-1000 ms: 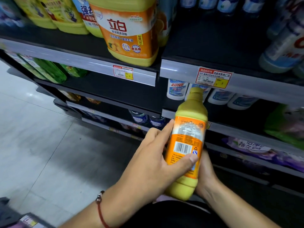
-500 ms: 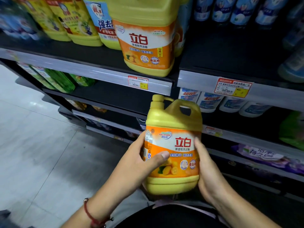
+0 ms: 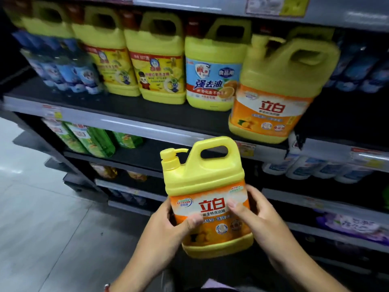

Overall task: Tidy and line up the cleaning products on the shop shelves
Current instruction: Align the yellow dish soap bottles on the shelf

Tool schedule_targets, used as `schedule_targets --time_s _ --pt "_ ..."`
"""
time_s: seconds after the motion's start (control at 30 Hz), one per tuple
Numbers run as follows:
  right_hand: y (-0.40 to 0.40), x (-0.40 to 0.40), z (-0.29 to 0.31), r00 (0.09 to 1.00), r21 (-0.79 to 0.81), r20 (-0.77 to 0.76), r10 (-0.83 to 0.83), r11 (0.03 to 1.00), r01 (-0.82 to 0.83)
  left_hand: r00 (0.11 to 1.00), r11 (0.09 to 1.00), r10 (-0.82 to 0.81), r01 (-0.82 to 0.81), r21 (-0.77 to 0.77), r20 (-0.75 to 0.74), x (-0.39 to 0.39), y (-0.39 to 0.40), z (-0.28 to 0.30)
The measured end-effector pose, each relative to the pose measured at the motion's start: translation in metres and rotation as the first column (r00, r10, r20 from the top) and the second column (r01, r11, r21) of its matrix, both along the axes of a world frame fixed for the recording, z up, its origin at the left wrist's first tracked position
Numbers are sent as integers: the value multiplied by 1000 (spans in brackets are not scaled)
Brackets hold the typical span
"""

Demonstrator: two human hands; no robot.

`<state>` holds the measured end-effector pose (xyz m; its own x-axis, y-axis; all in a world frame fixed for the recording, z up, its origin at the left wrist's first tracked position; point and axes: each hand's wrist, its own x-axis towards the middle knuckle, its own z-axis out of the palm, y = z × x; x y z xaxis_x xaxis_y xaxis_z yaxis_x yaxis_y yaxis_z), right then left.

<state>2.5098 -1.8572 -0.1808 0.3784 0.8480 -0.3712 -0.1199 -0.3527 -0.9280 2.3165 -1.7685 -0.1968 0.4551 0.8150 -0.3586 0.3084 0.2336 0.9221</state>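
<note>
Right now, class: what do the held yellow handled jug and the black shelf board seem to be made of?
Yellow handled jug: likely moulded plastic, smooth and glossy, with a printed orange label. Black shelf board: matte, possibly painted metal; unclear.

Dim aisle; the shelves (image 3: 134,114) sit in deep shadow while the floor (image 3: 42,207) catches pale glare (upper left). Motion blur smears the edges, which bow outward.
</note>
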Motion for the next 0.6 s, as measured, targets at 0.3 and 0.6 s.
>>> schedule_targets --time_s 0.3,0.6 --pt "61 -52 15 957 16 87 -278 961 278 981 991 124 -131 35 152 -31 57 9" --pt "116 -40 60 882 261 131 -454 873 411 958 940 -12 -86 329 287 10 130 55"
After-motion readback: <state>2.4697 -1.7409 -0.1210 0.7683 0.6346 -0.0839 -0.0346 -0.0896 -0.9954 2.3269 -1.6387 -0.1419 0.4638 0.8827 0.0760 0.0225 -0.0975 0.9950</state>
